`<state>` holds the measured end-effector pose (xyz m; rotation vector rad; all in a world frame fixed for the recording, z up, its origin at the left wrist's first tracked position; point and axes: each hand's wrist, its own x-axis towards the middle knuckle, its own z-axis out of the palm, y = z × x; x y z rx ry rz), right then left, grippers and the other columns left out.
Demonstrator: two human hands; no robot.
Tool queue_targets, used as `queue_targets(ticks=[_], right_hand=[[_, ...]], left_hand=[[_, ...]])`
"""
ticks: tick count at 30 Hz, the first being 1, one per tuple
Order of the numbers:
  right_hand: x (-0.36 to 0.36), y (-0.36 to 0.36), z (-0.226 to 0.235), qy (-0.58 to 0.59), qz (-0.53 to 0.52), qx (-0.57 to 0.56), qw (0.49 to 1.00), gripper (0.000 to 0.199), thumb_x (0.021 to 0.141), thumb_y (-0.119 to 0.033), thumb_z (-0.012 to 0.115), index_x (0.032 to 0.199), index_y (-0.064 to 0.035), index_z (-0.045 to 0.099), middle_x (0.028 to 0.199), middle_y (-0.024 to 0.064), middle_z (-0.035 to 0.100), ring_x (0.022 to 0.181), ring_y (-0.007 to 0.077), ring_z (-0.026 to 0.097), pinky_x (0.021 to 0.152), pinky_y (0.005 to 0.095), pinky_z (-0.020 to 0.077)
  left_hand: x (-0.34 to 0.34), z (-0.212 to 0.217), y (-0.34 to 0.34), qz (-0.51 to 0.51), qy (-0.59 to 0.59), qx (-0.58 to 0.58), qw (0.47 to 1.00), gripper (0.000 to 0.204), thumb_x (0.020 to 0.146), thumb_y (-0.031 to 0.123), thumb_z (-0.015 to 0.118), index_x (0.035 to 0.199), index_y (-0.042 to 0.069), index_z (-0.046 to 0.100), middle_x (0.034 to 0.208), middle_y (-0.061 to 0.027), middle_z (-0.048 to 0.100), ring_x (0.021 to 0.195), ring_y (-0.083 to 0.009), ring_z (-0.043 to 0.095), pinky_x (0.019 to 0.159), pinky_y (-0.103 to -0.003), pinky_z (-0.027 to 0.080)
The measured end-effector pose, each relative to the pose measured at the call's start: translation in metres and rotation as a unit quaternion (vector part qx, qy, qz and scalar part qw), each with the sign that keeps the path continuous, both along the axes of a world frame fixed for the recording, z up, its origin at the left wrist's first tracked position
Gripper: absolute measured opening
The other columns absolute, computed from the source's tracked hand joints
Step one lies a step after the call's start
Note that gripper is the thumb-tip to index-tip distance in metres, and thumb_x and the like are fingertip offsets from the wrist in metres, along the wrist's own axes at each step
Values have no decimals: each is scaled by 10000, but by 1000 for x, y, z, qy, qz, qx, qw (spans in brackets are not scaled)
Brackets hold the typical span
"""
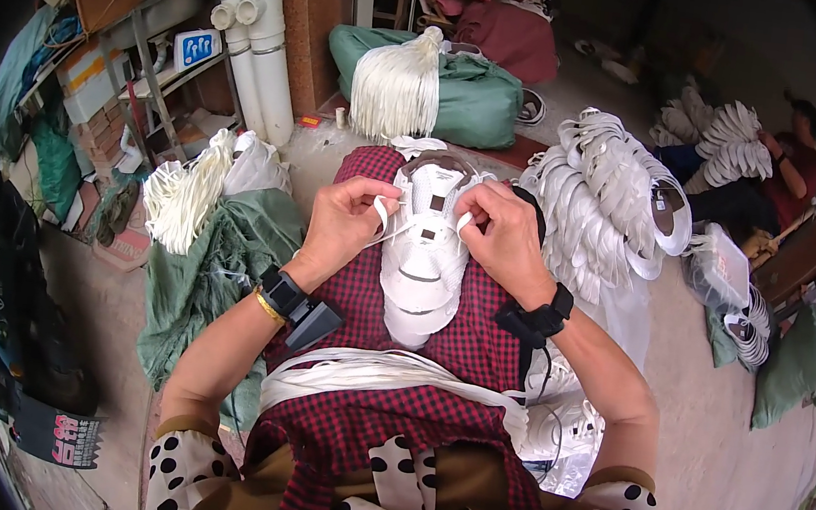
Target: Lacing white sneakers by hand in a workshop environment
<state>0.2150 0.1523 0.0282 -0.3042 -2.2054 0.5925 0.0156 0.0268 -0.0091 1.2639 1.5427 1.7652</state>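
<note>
A white shoe upper (416, 291) lies on my lap, over a red-and-black checked apron (343, 293). Its toe points toward me. At its left edge my left hand (341, 222) is closed in a pinch on a white shoelace (380, 214), which runs across the upper's eyelet area. On the opposite edge, my right hand (503, 231) also has its fingers pinched, with a curl of white lace showing below them. A hank of loose white laces (364, 379) is draped across my lap, nearer my body.
Stacked white shoe uppers (597, 186) stand at my right. White lace bundles lie on a green sack (491, 103) ahead and on green cloth (216, 263) at left. Two people sit farther off. A dark scooter (10, 300) is at far left, near white pipes (257, 36).
</note>
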Motion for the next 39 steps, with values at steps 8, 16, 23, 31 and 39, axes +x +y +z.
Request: queue_targets(ticks=[8,16,23,31,39], right_hand=[[-9,31,1,-123,25,-236,964,84,845,-37,698,925,-15,708,723,-33,612,646,34,509,584,222,437],[-8,31,-3,-111,32,-225,968,82,842,-36,709,916,-3,705,725,-43,609,647,21,507,580,215,438],[-12,31,5,-139,22,-238,961,103,829,-43,720,925,-9,713,717,-45,610,635,21,505,561,224,429],[-11,28,15,-164,21,-220,961,121,819,-38,730,932,4,713,710,-37,619,632,32,516,562,232,432],[-4,30,41,-223,91,-90,966,190,788,12,711,978,17,699,790,48,687,691,107,624,649,278,517]], left_hand=[[-5,-4,0,-18,-13,24,999,120,906,17,705,1024,13,727,856,-19,706,731,-46,625,626,-212,520],[2,8,6,52,150,-1,987,131,860,-7,677,982,10,722,787,2,676,669,-34,586,605,-216,495],[0,28,16,39,325,11,945,234,714,-50,618,920,13,709,695,-59,606,592,-135,567,587,-287,489],[-13,61,25,-51,378,-115,917,312,702,-57,606,975,27,732,696,-53,587,618,-142,547,586,-309,456],[-37,76,25,-206,518,-76,827,280,756,-72,604,1012,5,689,728,-105,620,686,-230,623,657,-372,497]])
